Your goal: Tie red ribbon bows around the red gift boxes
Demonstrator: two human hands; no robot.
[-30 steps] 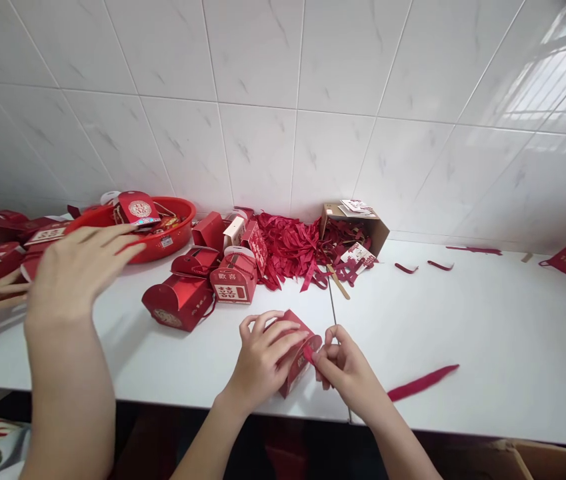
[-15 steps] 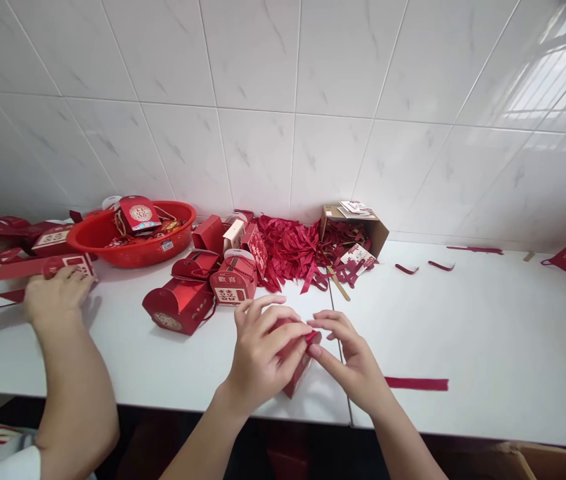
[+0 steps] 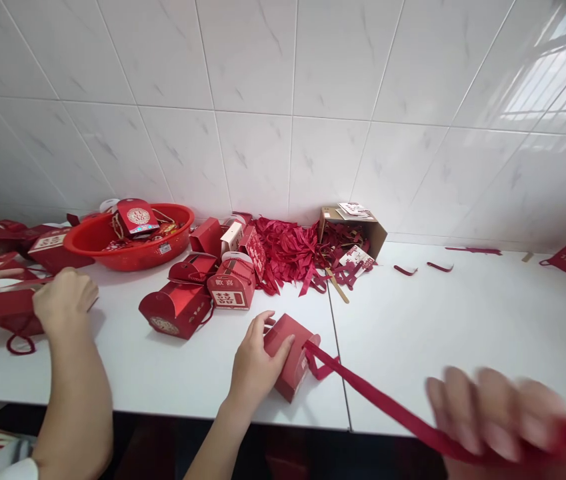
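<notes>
My left hand (image 3: 259, 363) is wrapped round a small red gift box (image 3: 290, 357), which sits on the white table near its front edge. From the box's right end runs a dark red ribbon (image 3: 387, 403), pulled taut toward the lower right. My right hand (image 3: 497, 420), smeared by motion, grips the far part of that ribbon. A short loop of ribbon (image 3: 325, 369) hangs out beside the same end of the box. Further left stand several red gift boxes, among them one with a cord handle (image 3: 233, 283) and one with a round gold emblem (image 3: 175, 310).
A heap of red ribbons (image 3: 287, 253) lies by the wall. Next to it, a cardboard box (image 3: 375, 233) on its side spills dark red strips. An orange-red basin (image 3: 147, 257) holds a red box and small packets. At left, a co-worker's hands (image 3: 65, 300) handle another red box.
My right hand has moved from the box far to the lower right, drawing the ribbon out straight. The ribbon strip lying right of the box is gone from there. The co-worker's red box shifted.
</notes>
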